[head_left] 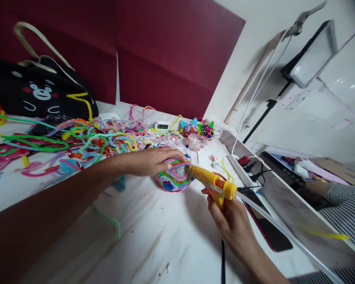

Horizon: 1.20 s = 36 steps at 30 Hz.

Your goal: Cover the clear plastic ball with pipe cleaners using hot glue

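A round ball [175, 182] wrapped in rainbow rows of pipe cleaners stands on the white table, with a patch of its clear surface showing. My left hand [154, 159] is closed over its top left, fingers curled on the far side and thumb near a purple pipe cleaner [182, 165]. In my right hand [229, 215] is a yellow glue gun [214, 183], its nozzle at the upper right of the ball by the purple strand. A long clear glue stick [284, 230] trails from the gun's back. Some left fingertips are hidden.
Tangled pipe cleaners [103, 138] cover the left, before a black bag [41, 90]. Behind the ball are clear ornaments [197, 142], finished cat-eared crafts [206, 129] and a small digital clock [162, 126]. A power strip [244, 171] and a phone [269, 225] lie right.
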Each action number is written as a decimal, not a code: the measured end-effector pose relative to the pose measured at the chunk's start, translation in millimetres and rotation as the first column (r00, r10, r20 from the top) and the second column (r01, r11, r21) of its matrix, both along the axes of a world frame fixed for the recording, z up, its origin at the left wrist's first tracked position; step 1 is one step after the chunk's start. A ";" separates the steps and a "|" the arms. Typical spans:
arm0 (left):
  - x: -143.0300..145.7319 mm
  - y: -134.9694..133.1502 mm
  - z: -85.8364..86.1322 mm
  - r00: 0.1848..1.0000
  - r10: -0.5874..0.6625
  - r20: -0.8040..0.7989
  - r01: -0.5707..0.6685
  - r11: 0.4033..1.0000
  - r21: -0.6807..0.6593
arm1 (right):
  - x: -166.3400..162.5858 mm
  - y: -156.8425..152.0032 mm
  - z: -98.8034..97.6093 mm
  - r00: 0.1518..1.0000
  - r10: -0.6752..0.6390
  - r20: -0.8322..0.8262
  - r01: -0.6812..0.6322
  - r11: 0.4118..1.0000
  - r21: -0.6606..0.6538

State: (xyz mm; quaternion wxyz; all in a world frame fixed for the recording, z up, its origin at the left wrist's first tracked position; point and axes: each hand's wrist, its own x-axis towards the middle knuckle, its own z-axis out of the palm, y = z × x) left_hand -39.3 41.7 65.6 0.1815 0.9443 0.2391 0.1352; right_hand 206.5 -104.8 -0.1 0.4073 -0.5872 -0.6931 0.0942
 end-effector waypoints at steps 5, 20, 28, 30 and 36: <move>-0.2 0.2 0.2 1.000 -0.001 -0.004 0.001 1.000 -0.001 | -0.4 -4.0 -4.3 1.000 0.010 -0.006 -0.010 1.000 -0.021; -0.6 -2.4 2.6 1.000 -0.002 0.004 0.002 1.000 0.003 | -2.8 -7.3 -10.7 0.996 -0.013 0.089 0.012 1.000 0.007; -0.4 -2.0 2.3 1.000 -0.020 0.018 0.020 1.000 0.010 | -1.9 -10.3 -16.6 0.992 0.000 0.123 -0.004 0.999 0.036; -0.4 -1.6 1.9 0.999 -0.027 0.020 0.026 1.000 0.007 | -3.3 -9.9 -15.3 0.990 0.005 0.140 -0.012 0.999 0.050; -0.3 -1.1 1.2 1.000 -0.024 0.016 0.024 1.000 0.015 | -7.8 -9.4 -8.2 0.984 0.043 0.175 -0.058 0.995 0.081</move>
